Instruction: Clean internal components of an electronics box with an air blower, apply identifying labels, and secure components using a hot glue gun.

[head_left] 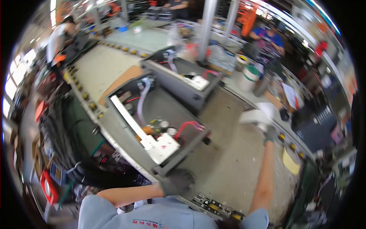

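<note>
Head view: left hand (176, 181) is gripping the grey chassis (160, 126) corner; right hand (267, 124) is clutching white cloth (253, 115); steadying the chassis seems wise.

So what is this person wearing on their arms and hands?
Both forearms are bare below short light blue sleeves. The left hand wears a dark grey glove. The right hand wears a glove too, dark at the cuff; motion blur hides the rest.

Left hand (176, 182), dark-gloved, grips the near corner of an open grey metal chassis (126, 139) — white block (162, 148) and red wires (187, 126) just beyond it. Right hand (267, 128), blurred, extended well to the right, touching a white piece (254, 115). Second chassis (183, 86) farther off.
</note>
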The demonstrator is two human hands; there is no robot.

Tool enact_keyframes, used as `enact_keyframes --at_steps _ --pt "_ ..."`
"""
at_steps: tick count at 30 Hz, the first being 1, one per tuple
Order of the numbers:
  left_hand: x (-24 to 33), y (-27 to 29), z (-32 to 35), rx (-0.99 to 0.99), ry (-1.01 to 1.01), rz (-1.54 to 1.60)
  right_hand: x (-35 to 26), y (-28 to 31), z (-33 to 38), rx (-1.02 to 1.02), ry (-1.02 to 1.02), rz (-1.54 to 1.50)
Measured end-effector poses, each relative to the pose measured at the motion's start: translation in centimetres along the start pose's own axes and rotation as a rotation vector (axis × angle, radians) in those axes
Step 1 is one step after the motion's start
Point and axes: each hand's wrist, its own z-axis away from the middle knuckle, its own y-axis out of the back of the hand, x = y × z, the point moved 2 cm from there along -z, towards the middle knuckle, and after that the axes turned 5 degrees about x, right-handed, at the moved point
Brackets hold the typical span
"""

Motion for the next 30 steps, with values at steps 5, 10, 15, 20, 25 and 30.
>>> enact_keyframes --at_steps 5,10,15,20,25,30 --pt "2.4 9.6 1.9 0.017 0.210 1.412 -10.1 22.4 4.2 0.679 -0.093 -1.426" --pt "-0.5 20.5 4.8 0.744 0.172 1.039 -30.7 41.0 17.3 0.661 0.941 -0.730" --pt "-10.1 23.2 7.6 1.103 0.658 1.438 -38.6 44.2 19.6 0.546 1.218 -0.561" --pt "-30.5 23.9 13.3 1.502 0.656 1.364 -28.8 35.4 18.8 0.523 0.478 -1.116" --pt "-46.8 15.3 17.5 1.027 1.312 0.353 -22.0 17.5 23.6 0.005 -0.374 -1.026" --pt "-51.2 8.8 17.2 0.611 1.307 -0.073 -23.6 10.0 28.2 -0.368 -0.555 -1.272"
